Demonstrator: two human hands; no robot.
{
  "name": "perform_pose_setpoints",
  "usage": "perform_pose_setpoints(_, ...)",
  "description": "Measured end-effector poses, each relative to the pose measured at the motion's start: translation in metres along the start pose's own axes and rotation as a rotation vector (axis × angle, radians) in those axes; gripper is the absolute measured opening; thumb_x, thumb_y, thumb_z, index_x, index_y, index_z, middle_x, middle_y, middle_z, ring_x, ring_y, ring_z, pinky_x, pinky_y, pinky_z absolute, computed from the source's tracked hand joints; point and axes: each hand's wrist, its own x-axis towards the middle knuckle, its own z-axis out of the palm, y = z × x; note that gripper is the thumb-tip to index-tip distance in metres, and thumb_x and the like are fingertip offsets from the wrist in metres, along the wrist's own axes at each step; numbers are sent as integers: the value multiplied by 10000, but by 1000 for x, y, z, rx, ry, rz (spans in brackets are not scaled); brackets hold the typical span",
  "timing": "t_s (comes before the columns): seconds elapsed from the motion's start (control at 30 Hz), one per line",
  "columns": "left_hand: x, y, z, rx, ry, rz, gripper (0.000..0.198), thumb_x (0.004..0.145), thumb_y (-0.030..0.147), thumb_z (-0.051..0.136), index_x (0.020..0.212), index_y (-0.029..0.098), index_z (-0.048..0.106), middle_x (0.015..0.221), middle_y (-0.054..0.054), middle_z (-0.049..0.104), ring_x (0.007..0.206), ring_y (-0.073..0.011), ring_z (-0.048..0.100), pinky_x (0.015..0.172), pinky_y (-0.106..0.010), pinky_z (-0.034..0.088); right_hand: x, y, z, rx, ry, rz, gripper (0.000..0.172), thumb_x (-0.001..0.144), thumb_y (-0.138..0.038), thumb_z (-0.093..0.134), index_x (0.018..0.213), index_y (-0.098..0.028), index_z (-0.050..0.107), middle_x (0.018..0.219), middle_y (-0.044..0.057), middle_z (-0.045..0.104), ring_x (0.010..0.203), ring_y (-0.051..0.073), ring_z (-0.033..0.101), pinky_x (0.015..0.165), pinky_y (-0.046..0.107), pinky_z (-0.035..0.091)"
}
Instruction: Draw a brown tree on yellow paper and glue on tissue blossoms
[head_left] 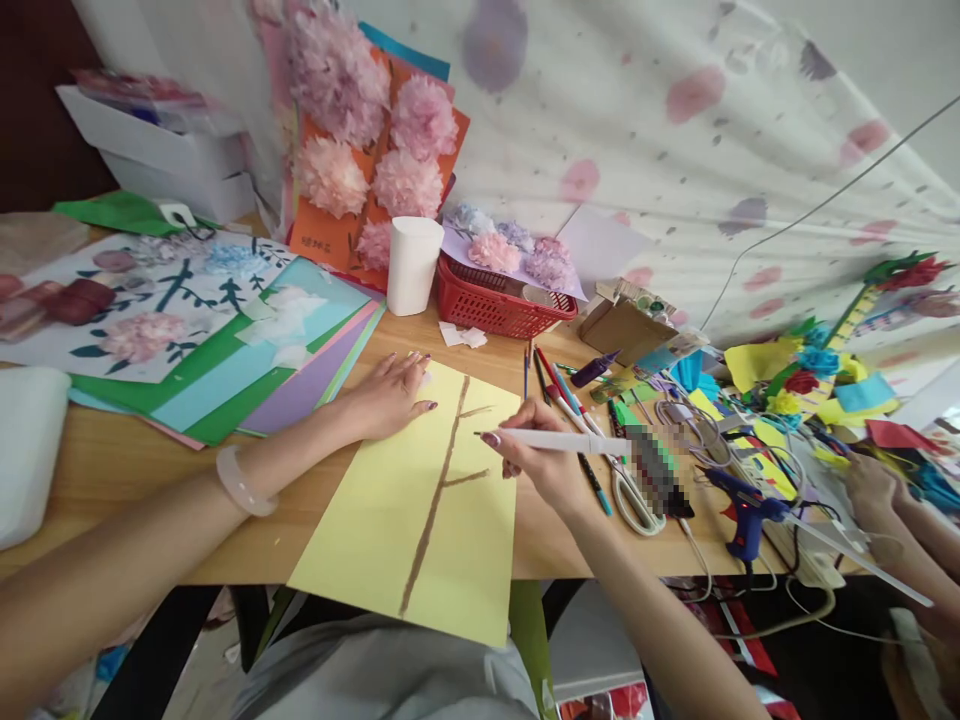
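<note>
Basically, R grip (546,470) pinches white pen (562,440), L grip (391,402) flat, hiding upper-L corner of yellow paper (472,560).

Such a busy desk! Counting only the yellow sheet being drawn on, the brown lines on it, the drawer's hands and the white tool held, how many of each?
Yellow sheet: 1
Brown main line: 1
Brown side lines: 2 (upper side line, lower side line)
Hands: 2 (left hand, right hand)
White tool: 1
Total: 7

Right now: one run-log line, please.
left hand: resting on yellow paper | right hand: holding white pen over it | drawn: brown branching line
</note>
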Motion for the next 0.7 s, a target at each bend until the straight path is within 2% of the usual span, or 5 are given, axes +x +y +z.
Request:
perform_pose_setpoints(0.13, -8, -11, -8, -67, -9, 8, 857, 879, 607, 396, 1484, 54, 145, 1569, -223, 244, 1481, -312, 131, 1184, -492, 129, 46, -6, 6, -86, -160, -47, 338, 687, -436, 805, 727, -197, 569, 612, -23, 612, 469, 98, 542, 405, 204, 402)
perform_pose_setpoints(0.23, -13, -15, -17, -126, -46, -20, 1119, 658, 728, 607, 1473, 98, 170, 1544, -224, 292, 1455, -370, 195, 1173, -491, 186, 74, 7, 24, -114, -171, -22, 382, 757, -495, 721, 642, -212, 492, 486, -59, 494, 403, 92, 456, 388, 219, 344)
perform_pose_setpoints(0.33, -17, -15, -24, -161, -77, -40, 1196, 502, 726, 722, 1423, 120, 259, 1515, -222, 336, 1434, -397, 236, 1160, -492, 229, 90, 28, 41, -138, -196, -86, 365, 752, -476, 710, 633, -213, 487, 516, -61, 456, 458, 97, 426, 444, 236, 334)
perform_pose_setpoints(0.5, -18, -14, -28, -198, -95, -18, 1101, 518, 688, 751, 1364, 134, 317, 1519, -216, 328, 1419, -404, 256, 1135, -502, 272, 87, 48, 48, -156, -259, -86, 348, 727, -412, 732, 648, -214, 458, 564, -56, 467, 521, 103, 394, 502, 247, 307)
perform_pose_setpoints(0.7, -14, -24, -23, -234, -58, 19, 462, 905, 323, 428, 1322, 140, 351, 1458, -170, 420, 1387, -286, 336, 1090, -419, 326, 84, 43, 53, -152, -352, -100, 350, 787, -396, 658, 628, -222, 399, 541, -68, 396, 515, 102, 355, 498, 248, 282)
